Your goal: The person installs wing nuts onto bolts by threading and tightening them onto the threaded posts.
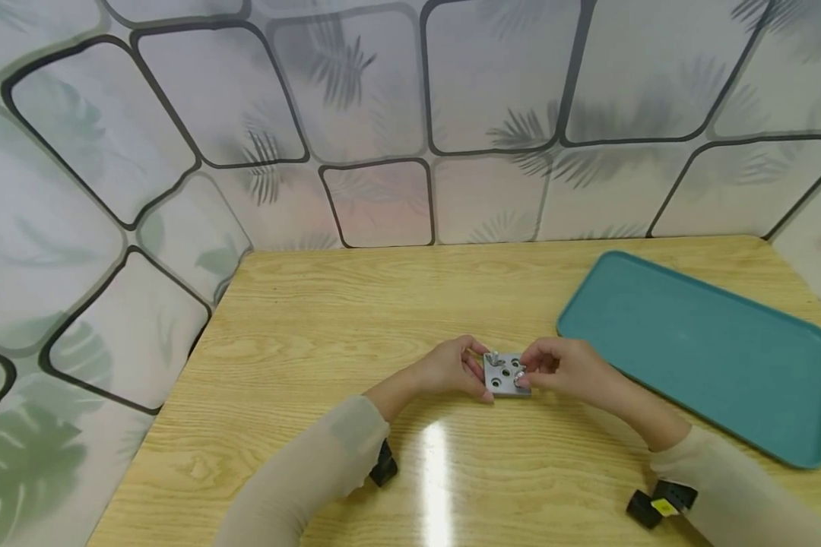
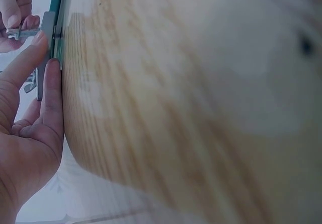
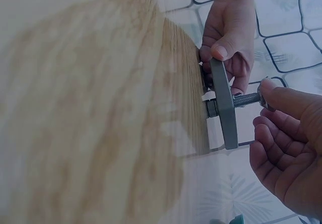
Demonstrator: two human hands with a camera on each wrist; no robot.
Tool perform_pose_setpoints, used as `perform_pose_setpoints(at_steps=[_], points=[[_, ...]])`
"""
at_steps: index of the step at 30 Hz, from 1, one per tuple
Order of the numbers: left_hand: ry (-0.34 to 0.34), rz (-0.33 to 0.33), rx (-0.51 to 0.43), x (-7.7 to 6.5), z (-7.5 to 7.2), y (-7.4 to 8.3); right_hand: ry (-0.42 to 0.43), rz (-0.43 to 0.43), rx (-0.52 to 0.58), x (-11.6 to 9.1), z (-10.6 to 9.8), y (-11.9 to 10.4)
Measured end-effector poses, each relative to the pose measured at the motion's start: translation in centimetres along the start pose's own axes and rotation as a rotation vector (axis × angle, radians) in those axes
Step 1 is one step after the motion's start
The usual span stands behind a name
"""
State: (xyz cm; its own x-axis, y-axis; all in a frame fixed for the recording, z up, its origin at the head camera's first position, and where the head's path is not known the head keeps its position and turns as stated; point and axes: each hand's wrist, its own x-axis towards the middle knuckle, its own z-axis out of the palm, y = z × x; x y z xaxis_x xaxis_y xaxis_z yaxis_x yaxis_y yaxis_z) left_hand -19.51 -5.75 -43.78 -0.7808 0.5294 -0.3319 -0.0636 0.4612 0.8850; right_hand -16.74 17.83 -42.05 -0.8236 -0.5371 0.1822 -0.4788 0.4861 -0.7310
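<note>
A square grey metal plate [image 1: 508,390] with several holes is held just over the table. My left hand [image 1: 451,368] grips it by its left edge, thumb on the upper face and fingers beneath. From the plate's upper face rises a threaded bolt [image 3: 245,100], whose hex head [image 3: 212,108] shows on the underside. At the bolt's top my right hand [image 1: 575,370] pinches a wing nut [image 3: 264,96] between thumb and fingertips. Another wing nut [image 2: 30,87] sits on a second bolt near the left fingers, at the plate's far left corner in the head view.
A teal tray [image 1: 698,342] lies on the right side of the wooden table [image 1: 356,304], beyond the right forearm. Patterned cloth [image 1: 383,201] hangs behind the table and along its left side. Black wrist-worn devices [image 1: 673,497] sit under both forearms.
</note>
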Motion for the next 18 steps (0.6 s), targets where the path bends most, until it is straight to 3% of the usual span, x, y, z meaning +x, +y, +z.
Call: perform_pose_setpoints(at_steps=[5, 12, 18], points=[[0.001, 0.001, -0.006, 0.0, 0.0, 0.0, 0.012, -0.038, 0.029, -0.1, 0.0, 0.0], [-0.002, 0.004, -0.016, 0.0, 0.0, -0.1, -0.027, 0.013, 0.027, -0.7, -0.2, -0.3], [0.003, 0.002, -0.007, 0.1, 0.1, -0.1, -0.016, -0.020, 0.020, -1.1, -0.2, -0.6]])
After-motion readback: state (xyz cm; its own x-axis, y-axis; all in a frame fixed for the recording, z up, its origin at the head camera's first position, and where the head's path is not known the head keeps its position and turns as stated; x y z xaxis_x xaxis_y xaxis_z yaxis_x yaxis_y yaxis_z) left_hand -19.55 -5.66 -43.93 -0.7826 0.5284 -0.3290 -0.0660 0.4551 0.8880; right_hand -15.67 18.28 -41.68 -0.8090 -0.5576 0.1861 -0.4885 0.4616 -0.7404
